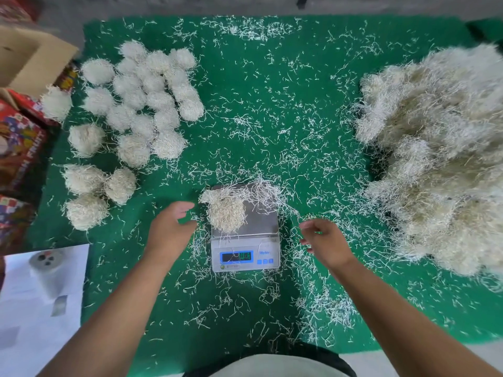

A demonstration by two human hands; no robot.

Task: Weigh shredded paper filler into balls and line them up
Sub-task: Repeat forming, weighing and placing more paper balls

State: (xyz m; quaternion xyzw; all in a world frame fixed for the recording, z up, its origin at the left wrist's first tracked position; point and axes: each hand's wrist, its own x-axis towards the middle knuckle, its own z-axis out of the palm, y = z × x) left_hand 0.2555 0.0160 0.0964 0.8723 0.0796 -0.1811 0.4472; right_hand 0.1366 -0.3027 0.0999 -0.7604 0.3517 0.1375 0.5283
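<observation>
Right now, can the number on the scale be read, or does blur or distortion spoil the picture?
Head view: the scale display is lit but its digits are too smeared to read; the big pile at the right edge is blurred and stretched by the wide lens; lighting is even, with soft shadows only.

A green mat [272, 104] is spread over a grey floor [190, 6] and takes up most of the view. At the far left edge an open brown cardboard box [30, 58] is seen, and just below it are stacked printed red cartons [19, 142] (lettering can be made out on one, though it is too blurred to be read with certainty). On the near left, a white sheet of paper [40, 308] is laid flat, overlapping the mat's corner, with a grey cylindrical object pictured on it.
</observation>
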